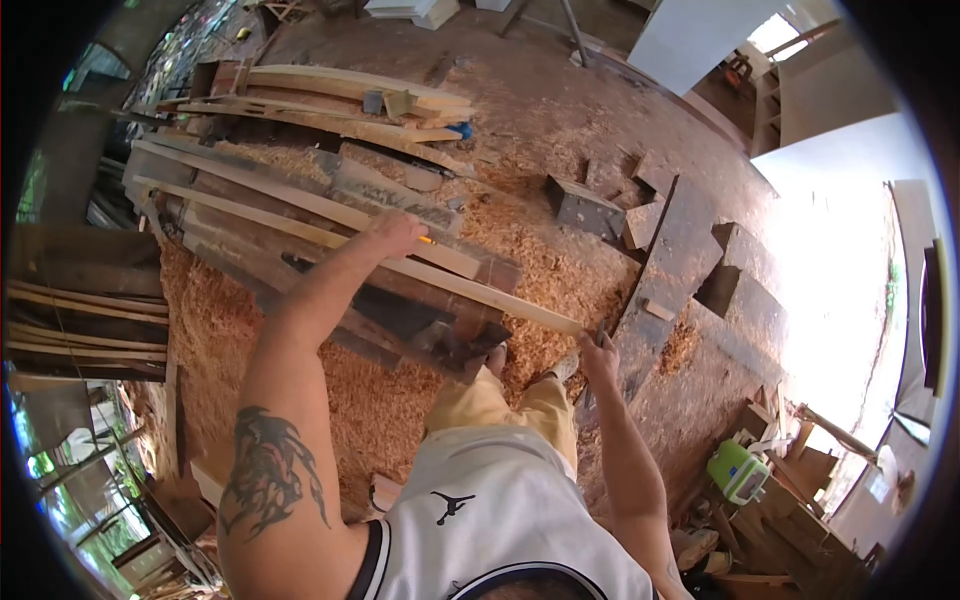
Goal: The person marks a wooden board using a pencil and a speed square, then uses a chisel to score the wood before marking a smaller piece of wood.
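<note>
A long, narrow pale wood strip [480, 292] runs slantwise across the workbench [230, 245], its near end reaching past the bench edge. My left hand [393, 236] is closed over the strip's middle, and a thin yellow stick that looks like a pencil [428, 240] pokes out from its fingers. At the strip's near end, my right hand [600, 360] is closed with the thumb and fingers around the wood. Something small and dark shows by those fingers, too little to name. Just beyond the strip lies a second, wider pale board [300, 204].
Stacked boards [350, 85] lie at the back left. Wood shavings [540, 255] cover the floor around my feet. To the right are a dark plank [670, 260] and several wooden blocks [590, 207]. A green box-like device [737, 470] sits among offcuts at lower right.
</note>
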Demonstrator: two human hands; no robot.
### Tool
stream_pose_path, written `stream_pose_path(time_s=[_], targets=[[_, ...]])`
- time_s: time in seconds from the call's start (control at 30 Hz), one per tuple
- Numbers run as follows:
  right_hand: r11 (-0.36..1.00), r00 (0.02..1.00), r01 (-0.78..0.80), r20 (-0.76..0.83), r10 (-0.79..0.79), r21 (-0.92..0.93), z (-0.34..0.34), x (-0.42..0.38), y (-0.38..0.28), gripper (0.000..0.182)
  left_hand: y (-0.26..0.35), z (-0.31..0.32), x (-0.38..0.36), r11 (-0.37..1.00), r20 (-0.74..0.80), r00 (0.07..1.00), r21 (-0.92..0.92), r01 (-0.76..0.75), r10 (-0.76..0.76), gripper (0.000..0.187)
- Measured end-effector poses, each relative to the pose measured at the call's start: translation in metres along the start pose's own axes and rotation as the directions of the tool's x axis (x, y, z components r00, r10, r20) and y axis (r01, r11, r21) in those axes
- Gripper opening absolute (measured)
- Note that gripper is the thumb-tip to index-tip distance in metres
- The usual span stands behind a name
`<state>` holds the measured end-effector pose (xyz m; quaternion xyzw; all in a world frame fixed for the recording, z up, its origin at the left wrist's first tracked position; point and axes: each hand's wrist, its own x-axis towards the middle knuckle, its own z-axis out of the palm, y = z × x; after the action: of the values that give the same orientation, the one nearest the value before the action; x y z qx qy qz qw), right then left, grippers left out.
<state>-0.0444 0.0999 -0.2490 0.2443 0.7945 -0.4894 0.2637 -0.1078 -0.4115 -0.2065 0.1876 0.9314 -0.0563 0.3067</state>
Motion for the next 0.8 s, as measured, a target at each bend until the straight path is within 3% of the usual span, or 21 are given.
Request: stream_pose_path(time_s=[0.27,0.37,0.47,0.57,0.8], targets=[[0.980,0.997,0.054,0.037,-0.062,0.194,0.002,0.000,0.012,0.033,0.002,0.002,0.011,0.982,0.039,0.988,0.115,-0.152,0.148,0.023],[0.985,0.999,0.033,-0.022,-0.030,0.172,0.010,-0.003,0.013,0.031,0.003,0.015,0.010,0.982,-0.147,0.971,0.057,-0.181,0.188,0.017],[0.981,0.998,0.010,-0.067,0.003,0.195,0.017,-0.003,0.018,0.031,0.020,0.027,0.031,0.953,-0.216,0.931,0.006,-0.301,0.295,0.021],[0.982,0.997,0.043,-0.067,-0.031,0.184,0.019,-0.001,0.024,0.032,0.062,0.016,0.052,0.952,-0.226,0.928,-0.006,-0.306,0.297,0.025],[0.985,0.997,0.028,-0.081,-0.014,0.168,0.019,0.007,0.053,0.033,0.162,-0.017,0.118,0.867,-0.275,0.853,-0.110,-0.485,0.442,0.031]])
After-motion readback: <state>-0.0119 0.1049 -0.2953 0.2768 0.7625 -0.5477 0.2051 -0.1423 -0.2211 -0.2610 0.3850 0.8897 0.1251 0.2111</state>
